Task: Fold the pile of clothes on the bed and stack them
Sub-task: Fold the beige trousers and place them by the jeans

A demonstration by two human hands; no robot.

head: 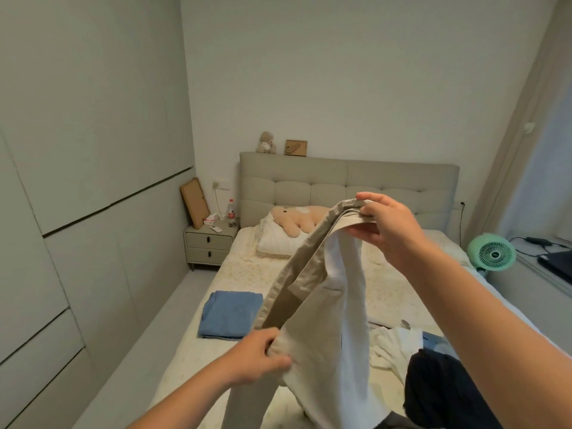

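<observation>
The trousers (312,320), beige with a white lining showing, hang in the air above the bed (278,274), stretched by the waistband between your two hands. Your right hand (387,230) is the higher one, up toward the headboard (346,184), and it pinches one end of the waistband, fingers curled over the top edge and thumb beneath. Your left hand (257,357) is lower, over the foot end of the bed, and grips the other end of the waistband with its fingers bunched into the cloth. The legs drop out of the bottom of the head view.

On the bed, left of the trousers, a blue folded towel (230,314) lies flat near the edge. Right of the trousers, at the foot end, lies the unfolded pile: a crumpled white garment (393,345) and a dark garment (442,394) just beside it. At the head of the bed, a tan plush toy (294,219) rests on a white pillow (275,239). Left of the bed stands a nightstand (209,246) with a bottle (231,209) on it. Right of the bed sits a green fan (492,253).
</observation>
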